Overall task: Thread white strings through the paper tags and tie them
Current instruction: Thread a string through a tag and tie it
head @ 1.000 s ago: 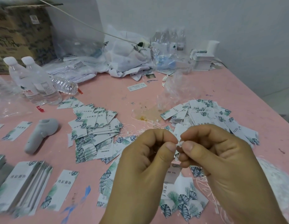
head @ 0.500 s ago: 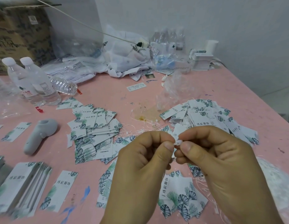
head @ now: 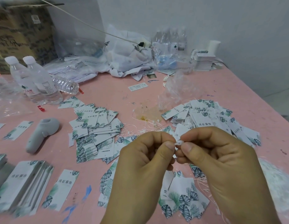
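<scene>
My left hand (head: 140,168) and my right hand (head: 221,164) meet thumb to thumb above the pink table (head: 108,97). Between their fingertips they pinch the small white end piece of a string (head: 178,142). A leaf-printed paper tag (head: 169,180) hangs below my hands, mostly hidden by them. Loose white strings (head: 145,126) lie on the table just beyond my hands. Heaps of white tags with green leaf print lie at centre left (head: 95,126), at the right (head: 205,115) and under my hands (head: 184,198).
A grey handheld device (head: 42,135) lies at the left. Stacked tags (head: 22,181) sit near the front left edge. Two upright water bottles (head: 34,80) and one lying bottle (head: 66,84) stand at the back left. Plastic bags (head: 127,55) and a cardboard box (head: 22,33) line the back.
My hands have stayed together at the string's end; the small white end piece shows a little more between my thumbs than before.
</scene>
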The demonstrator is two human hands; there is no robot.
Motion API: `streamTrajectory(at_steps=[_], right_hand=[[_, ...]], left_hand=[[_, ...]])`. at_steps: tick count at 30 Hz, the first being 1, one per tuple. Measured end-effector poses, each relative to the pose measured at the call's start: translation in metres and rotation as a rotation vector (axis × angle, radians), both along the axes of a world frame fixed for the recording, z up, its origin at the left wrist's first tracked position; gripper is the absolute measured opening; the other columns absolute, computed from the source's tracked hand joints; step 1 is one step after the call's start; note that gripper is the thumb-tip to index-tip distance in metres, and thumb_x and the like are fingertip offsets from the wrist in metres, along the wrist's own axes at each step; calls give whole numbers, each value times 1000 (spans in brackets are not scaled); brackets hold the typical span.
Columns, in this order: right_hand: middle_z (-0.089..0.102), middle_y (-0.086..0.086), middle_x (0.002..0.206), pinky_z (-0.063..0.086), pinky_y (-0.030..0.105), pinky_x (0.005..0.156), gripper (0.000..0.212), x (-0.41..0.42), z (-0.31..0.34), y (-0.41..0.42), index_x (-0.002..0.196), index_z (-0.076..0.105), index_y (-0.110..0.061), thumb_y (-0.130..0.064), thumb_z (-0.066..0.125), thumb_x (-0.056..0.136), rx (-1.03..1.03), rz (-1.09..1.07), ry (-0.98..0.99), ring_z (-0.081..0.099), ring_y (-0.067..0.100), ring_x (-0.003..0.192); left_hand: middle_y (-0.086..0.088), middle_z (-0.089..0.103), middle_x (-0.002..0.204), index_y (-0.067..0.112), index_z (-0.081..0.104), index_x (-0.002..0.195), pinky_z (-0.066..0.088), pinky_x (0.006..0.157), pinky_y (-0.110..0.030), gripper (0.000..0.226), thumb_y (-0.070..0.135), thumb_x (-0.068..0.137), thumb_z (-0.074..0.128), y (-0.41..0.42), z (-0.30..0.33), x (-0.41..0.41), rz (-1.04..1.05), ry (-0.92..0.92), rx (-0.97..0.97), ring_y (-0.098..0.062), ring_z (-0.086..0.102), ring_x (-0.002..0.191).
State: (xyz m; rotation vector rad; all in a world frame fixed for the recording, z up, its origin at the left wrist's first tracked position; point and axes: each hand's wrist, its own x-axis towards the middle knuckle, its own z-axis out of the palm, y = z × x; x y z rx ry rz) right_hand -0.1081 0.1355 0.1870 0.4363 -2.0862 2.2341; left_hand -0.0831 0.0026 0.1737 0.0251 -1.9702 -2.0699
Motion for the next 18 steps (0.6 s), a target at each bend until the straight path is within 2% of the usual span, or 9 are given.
streamTrajectory(at_steps=[5, 8, 11, 14, 18], right_hand=[[74, 1, 70, 57, 18, 58, 17, 5, 2, -2, 83, 74, -28, -26, 71, 67, 89, -71, 71, 71, 14, 61], [73, -7, 73, 55, 15, 59, 18, 6, -1, -3, 85, 73, -33, -23, 82, 73, 185, -145, 154, 71, 9, 65], [73, -10, 76, 54, 13, 61, 21, 7, -2, -4, 88, 72, -36, -20, 71, 74, 221, -169, 178, 71, 6, 68], [73, -5, 73, 55, 16, 59, 20, 6, 1, -3, 87, 73, -31, -21, 82, 72, 156, -131, 132, 71, 9, 63], [71, 9, 65, 55, 19, 54, 17, 2, 6, 0, 79, 75, -19, -20, 71, 62, 32, -8, 20, 67, 15, 52]], left_hand=[[1, 67, 61, 26, 74, 78, 50, 55, -16, 11, 24, 76, 64, 0, 0, 1, 16, -6, 11, -7, 60, 55], [1, 67, 60, 26, 75, 77, 50, 55, -17, 10, 23, 75, 65, 2, 0, 1, 20, -8, 14, -7, 61, 54], [1, 68, 59, 26, 75, 77, 50, 54, -16, 11, 22, 75, 65, 2, 0, 1, 17, -5, 25, -6, 61, 55], [0, 67, 59, 24, 76, 77, 50, 54, -16, 10, 21, 75, 66, 1, 1, 1, -10, 0, 55, -6, 61, 55], [-1, 68, 62, 25, 76, 78, 50, 55, -17, 9, 21, 75, 69, -1, 1, 2, -51, 14, 57, -7, 61, 57]])
